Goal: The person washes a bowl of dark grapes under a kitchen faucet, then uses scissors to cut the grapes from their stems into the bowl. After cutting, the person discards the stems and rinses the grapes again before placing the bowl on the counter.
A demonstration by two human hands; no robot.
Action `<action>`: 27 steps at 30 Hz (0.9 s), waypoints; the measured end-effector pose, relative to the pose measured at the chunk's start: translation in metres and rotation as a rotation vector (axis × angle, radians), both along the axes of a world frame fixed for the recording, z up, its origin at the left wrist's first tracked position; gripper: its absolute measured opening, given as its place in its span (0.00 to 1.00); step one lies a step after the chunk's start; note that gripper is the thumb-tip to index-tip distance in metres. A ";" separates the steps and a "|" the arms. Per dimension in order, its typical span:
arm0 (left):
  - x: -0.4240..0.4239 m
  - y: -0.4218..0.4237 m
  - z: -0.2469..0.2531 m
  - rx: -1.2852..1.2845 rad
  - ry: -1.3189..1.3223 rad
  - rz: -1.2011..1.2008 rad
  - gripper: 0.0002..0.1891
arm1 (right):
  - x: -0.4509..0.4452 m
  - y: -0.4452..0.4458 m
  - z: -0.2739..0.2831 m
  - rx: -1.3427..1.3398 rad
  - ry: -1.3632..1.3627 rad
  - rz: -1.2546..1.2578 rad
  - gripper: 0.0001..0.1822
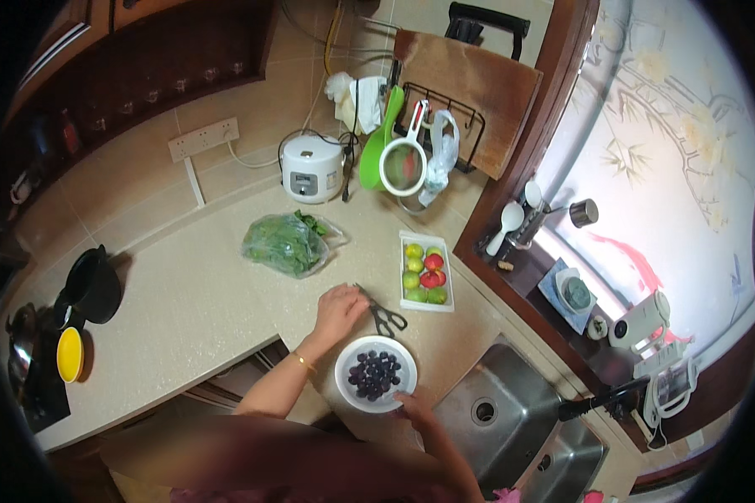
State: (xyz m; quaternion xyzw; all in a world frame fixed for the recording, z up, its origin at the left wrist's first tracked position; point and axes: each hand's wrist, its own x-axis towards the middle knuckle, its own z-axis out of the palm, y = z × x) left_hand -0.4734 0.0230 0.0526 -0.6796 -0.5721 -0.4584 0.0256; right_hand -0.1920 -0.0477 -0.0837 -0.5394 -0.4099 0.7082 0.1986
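Note:
My right hand grips the near right rim of a white bowl with dark purple berries in it, beside the sink. Past the bowl, my left hand rests on or just over the counter, its fingertips at the tips of black-handled scissors; whether it grips them I cannot tell. A white tray of green and red fruits stands to the right of the scissors. Farther back lies a clear plastic bag of leafy greens.
A white rice cooker stands at the back wall, near a hanging green colander and white strainer. The steel sink is at the right. A yellow bowl and black pot stand at the far left.

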 end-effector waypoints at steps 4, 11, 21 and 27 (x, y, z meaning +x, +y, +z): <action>-0.034 0.108 0.015 -0.202 -0.830 -0.124 0.15 | -0.005 0.006 -0.006 0.125 0.060 -0.051 0.16; -0.102 0.274 0.027 -0.523 -1.886 -0.103 0.29 | 0.000 0.002 -0.014 0.270 0.094 -0.017 0.29; -0.097 0.354 0.016 -0.679 -2.196 -0.252 0.17 | -0.028 0.009 0.030 0.158 -0.027 -0.064 0.28; -0.110 0.348 0.031 -0.476 -2.177 -0.335 0.09 | -0.037 0.022 0.039 0.128 -0.054 -0.053 0.28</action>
